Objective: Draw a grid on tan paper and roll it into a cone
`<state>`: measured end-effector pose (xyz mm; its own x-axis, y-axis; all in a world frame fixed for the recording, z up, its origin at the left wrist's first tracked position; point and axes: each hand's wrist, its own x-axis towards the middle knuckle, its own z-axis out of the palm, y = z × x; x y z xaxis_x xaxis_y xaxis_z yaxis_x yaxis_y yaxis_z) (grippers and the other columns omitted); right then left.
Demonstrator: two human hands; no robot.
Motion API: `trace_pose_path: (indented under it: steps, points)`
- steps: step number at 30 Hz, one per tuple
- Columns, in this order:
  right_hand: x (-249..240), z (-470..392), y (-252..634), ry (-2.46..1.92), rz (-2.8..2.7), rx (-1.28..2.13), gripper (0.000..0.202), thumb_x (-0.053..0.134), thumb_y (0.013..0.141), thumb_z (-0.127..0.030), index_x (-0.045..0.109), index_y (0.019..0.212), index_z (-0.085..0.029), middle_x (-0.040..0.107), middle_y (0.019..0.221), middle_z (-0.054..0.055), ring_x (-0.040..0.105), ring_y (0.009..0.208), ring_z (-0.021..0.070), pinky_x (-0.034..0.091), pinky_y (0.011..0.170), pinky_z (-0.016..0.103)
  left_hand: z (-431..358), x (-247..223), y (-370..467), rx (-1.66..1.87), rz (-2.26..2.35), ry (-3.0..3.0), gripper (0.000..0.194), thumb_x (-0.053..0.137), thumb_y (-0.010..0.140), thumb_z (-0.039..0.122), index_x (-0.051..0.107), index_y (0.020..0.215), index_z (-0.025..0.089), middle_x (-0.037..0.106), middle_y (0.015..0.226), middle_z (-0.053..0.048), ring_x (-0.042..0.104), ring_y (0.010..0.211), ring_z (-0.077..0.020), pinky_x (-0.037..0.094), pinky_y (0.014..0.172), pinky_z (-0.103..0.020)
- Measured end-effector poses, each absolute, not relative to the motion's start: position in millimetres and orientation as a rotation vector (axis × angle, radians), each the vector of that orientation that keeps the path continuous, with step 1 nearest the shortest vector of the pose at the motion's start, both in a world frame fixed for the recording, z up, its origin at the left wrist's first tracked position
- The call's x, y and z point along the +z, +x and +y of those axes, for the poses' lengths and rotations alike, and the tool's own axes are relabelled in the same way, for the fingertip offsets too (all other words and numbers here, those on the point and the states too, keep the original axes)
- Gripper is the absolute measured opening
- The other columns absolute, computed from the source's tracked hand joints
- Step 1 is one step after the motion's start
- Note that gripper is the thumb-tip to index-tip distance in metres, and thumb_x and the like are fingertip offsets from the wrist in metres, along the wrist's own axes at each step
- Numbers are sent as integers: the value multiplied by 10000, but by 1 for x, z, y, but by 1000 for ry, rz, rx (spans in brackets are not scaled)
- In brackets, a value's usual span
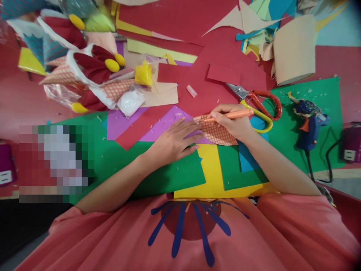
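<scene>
An orange pen (239, 113) is held in my right hand (232, 122), its tip on a cone-like piece with an orange grid pattern (218, 132). My left hand (179, 142) lies with its fingers stretched out, the fingertips at the left end of that patterned piece. Purple paper (162, 126) and a red strip (131, 128) lie under and beside my left hand. Just beyond my right hand are scissors (255, 98) with red and yellow handles. A small pale pink piece (191, 91) lies on the red paper (203, 81) beyond my hands.
A blue glue gun (308, 131) with a cord rests on green sheet (329, 109) at the right. Behind it stands a beige roll (295, 51) near paper scraps (255, 19). Patterned cone shapes (93, 71) with yellow ovals fill the back left. Yellow paper (210, 165) lies near my body.
</scene>
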<state>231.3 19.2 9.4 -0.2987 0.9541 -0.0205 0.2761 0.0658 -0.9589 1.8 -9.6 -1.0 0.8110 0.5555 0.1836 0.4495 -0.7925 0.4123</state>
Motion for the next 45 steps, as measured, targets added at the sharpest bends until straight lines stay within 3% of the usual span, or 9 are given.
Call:
trace_pose_path:
  steps: [4, 10, 24, 31, 36, 41, 45]
  points:
    - [15, 16, 233, -1261, -1561, 1189, 234, 573, 872, -342, 648, 733, -170, 554, 585, -29, 498, 532, 76, 410, 523, 222, -9, -1, 1, 411, 786, 2650, 335, 465, 976, 299, 623, 1233, 152, 579, 1356, -149, 520, 1295, -301, 390, 1109, -559]
    - [19, 13, 234, -1256, -1643, 1133, 191, 638, 843, -374, 701, 851, -194, 657, 727, 5, 609, 658, 113, 491, 613, 245, -9, -3, 0, 376, 816, 2600, 370, 461, 979, 332, 584, 1284, 162, 539, 1394, -159, 469, 1346, -299, 400, 1110, -546]
    - [9, 19, 231, -1228, -1701, 1206, 217, 594, 859, -344, 699, 844, -155, 687, 729, 9, 595, 643, 102, 447, 611, 233, -9, -2, 1, 451, 841, 2628, 345, 420, 991, 335, 631, 1185, 142, 579, 1310, -167, 538, 1266, -295, 456, 1071, -513]
    - [12, 22, 231, -1217, -1660, 1323, 208, 557, 792, -225, 627, 610, -154, 619, 593, -12, 539, 556, 91, 416, 552, 226, -9, -1, 2, 442, 840, 2636, 330, 428, 988, 307, 632, 1186, 138, 578, 1287, -172, 547, 1251, -296, 462, 1062, -509]
    - [10, 18, 232, -1171, -1619, 1227, 203, 557, 836, -234, 652, 675, -155, 578, 574, -32, 509, 512, 62, 397, 518, 205, -8, -1, 2, 473, 818, 2651, 322, 448, 981, 302, 643, 1162, 120, 582, 1276, -181, 561, 1232, -313, 476, 1042, -512]
    - [13, 11, 233, -1172, -1511, 1129, 182, 560, 882, -288, 689, 841, -167, 628, 647, -27, 565, 502, 57, 435, 495, 194, -9, -2, 1, 444, 835, 2635, 335, 441, 986, 294, 612, 1226, 135, 569, 1309, -179, 531, 1273, -306, 452, 1062, -528]
    - [11, 13, 233, -1167, -1635, 1180, 173, 577, 867, -272, 674, 779, -160, 624, 630, -23, 566, 552, 74, 432, 527, 206, -9, -5, 0, 442, 836, 2619, 355, 436, 989, 313, 595, 1259, 148, 555, 1331, -175, 512, 1293, -304, 438, 1078, -525]
